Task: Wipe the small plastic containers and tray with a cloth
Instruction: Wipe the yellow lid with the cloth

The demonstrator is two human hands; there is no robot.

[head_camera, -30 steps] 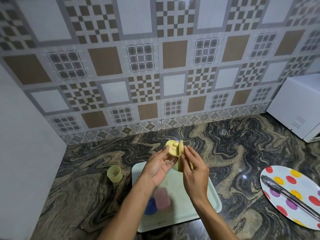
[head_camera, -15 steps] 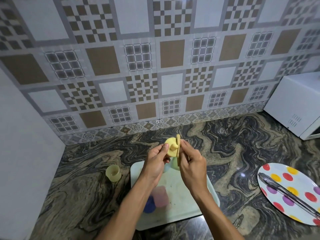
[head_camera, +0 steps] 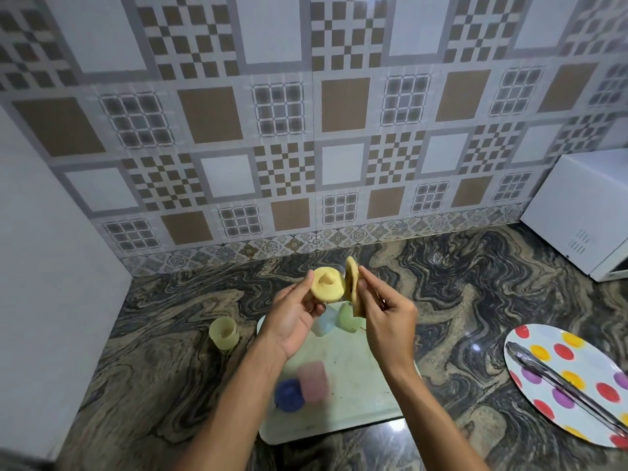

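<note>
Likely midway: left hand (head_camera: pixel 292 314) grips a yellow lid (head_camera: pixel 326 285), right hand (head_camera: pixel 387 321) pinches the cloth (head_camera: pixel 353 287) beside it, while the tray (head_camera: pixel 356 409) and its containers (head_camera: pixel 312 382) seem unwiped.

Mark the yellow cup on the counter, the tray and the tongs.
yellow cup (head_camera: pixel 223 333): head view, on its side wall.
tray (head_camera: pixel 360 399): head view, bare floor near the right arm.
tongs (head_camera: pixel 560 385): head view, midway along the arms.

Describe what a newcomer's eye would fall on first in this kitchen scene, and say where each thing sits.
Centre frame, above the pale tray, the left hand holds a small yellow container and the right hand pinches a yellowish cloth beside it. At far right, a spotted plate carries metal tongs.
</note>
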